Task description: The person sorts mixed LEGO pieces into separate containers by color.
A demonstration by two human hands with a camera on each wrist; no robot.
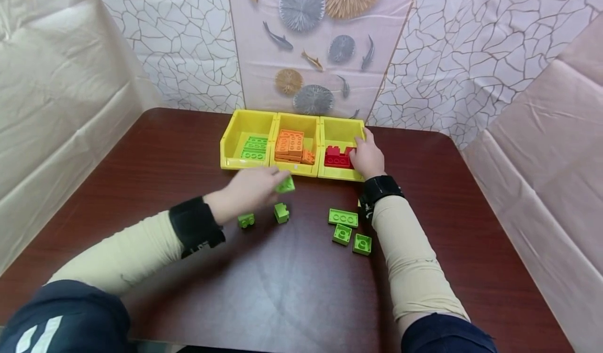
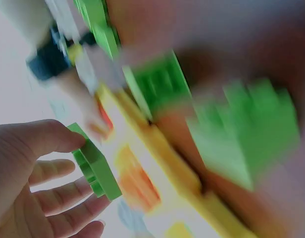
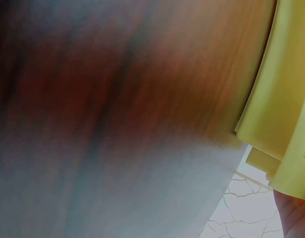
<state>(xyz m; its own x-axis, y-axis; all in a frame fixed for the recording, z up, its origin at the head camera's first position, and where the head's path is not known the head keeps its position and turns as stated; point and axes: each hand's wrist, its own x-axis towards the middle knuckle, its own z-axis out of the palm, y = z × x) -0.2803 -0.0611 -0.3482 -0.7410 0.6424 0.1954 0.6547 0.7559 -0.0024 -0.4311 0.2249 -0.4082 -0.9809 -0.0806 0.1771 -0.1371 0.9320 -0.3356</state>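
Note:
My left hand (image 1: pixel 252 188) pinches a green toy brick (image 2: pixel 99 166) between thumb and fingers, above the table in front of the bins. Below it, a green brick (image 1: pixel 281 213) and a smaller-looking green brick (image 1: pixel 246 220) lie on the wood. My right hand (image 1: pixel 369 156) is at the right side of the right yellow bin (image 1: pixel 344 128), its fingers by the rim and close to red bricks (image 1: pixel 336 158). Whether those fingers grip anything is hidden. In the right wrist view, only part of that hand (image 3: pixel 296 215) shows beyond the bin wall.
Joined to the right bin are a middle bin (image 1: pixel 308 122) with orange bricks (image 1: pixel 289 144) and a left bin (image 1: pixel 240 125) with green bricks (image 1: pixel 254 147). A long green brick (image 1: pixel 343 218) and two square ones (image 1: pixel 342 234) lie left of the right forearm. Cloth walls surround the table.

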